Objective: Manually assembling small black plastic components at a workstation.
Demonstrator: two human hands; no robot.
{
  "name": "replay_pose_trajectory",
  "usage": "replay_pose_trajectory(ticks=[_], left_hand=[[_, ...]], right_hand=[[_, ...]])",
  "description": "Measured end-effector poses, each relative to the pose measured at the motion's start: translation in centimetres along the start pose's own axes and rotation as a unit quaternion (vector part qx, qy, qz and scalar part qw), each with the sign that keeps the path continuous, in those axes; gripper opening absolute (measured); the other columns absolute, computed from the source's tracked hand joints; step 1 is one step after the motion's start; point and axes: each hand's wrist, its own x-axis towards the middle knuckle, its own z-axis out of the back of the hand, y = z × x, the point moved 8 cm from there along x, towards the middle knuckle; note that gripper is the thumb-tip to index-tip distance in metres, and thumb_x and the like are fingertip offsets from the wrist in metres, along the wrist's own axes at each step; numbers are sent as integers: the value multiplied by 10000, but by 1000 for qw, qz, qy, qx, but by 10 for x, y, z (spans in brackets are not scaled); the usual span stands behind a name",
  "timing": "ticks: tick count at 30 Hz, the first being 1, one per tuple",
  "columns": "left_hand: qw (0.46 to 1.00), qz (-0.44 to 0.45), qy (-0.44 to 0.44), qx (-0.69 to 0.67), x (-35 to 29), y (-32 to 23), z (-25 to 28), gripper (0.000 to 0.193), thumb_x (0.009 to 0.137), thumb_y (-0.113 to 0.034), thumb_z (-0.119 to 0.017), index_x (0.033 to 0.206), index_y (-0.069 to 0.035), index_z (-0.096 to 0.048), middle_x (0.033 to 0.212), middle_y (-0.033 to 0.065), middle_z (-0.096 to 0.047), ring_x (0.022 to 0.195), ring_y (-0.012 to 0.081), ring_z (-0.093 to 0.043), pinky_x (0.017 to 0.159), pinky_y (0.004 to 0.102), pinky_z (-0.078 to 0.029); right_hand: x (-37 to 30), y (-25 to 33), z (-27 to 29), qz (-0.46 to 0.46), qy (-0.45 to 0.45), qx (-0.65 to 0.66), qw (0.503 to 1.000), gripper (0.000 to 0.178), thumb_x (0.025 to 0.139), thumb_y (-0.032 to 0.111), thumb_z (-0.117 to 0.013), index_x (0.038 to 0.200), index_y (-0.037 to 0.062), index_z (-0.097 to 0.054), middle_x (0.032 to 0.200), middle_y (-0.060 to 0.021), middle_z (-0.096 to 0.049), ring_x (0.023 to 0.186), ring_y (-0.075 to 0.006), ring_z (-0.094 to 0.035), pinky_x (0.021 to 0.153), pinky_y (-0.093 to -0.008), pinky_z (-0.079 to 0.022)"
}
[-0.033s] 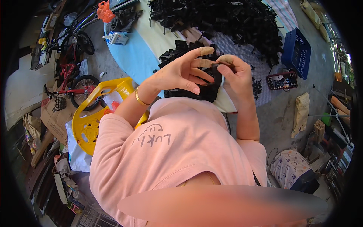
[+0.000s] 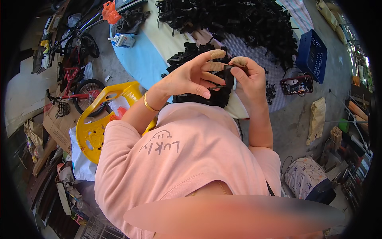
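Note:
My right hand (image 2: 250,77) pinches a small black part (image 2: 229,77) between thumb and fingers, its tips covered in beige tape. A thin dark arm of the part points left toward my left hand (image 2: 195,75). That hand is open, thumb and fingers apart, with beige wraps on two fingers. Its fingertips are close to the part; whether they touch it I cannot tell. Below both hands lies a heap of black parts (image 2: 187,55), partly hidden by them. A larger pile of similar black parts (image 2: 238,24) covers the far side of the cloth-covered table.
A blue plastic basket (image 2: 311,55) is at the table's right edge, beside a small red-rimmed tray (image 2: 296,85). A carton (image 2: 122,40) and an orange bag (image 2: 110,12) are at the far left. Left of me stand a yellow chair (image 2: 89,137) and a red bicycle (image 2: 71,77).
The black part between my right fingers now stands more upright and shows more of its length, with its thin arm pointing left. Both hands have barely moved.

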Motion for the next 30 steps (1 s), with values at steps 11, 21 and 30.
replay_pose_trajectory(ticks=[11,21,30], left_hand=[[986,-122,-111,1,14,11,28,324,789,-233,-670,941,-31,-467,993,84,-551,821,174,-593,725,310,-542],[997,-1,-13,-70,9,18,15,493,780,-260,-671,1100,65,-486,1039,152,-553,926,247,-594,761,310,-541],[998,49,-32,-26,8,13,15,313,780,-106,-623,1022,65,-522,942,137,-594,811,228,-634,751,297,-538]], right_hand=[[-5,-5,-18,30,-46,81,995,185,879,158,-559,994,14,-546,804,5,-557,638,-32,-493,560,-144,-400],[-7,-9,-7,53,-46,112,991,203,888,183,-546,1003,20,-510,737,22,-504,560,-12,-397,493,-145,-312],[-7,7,-12,122,4,-11,992,197,873,164,-569,989,8,-537,788,-13,-555,626,-28,-459,552,-143,-359]])
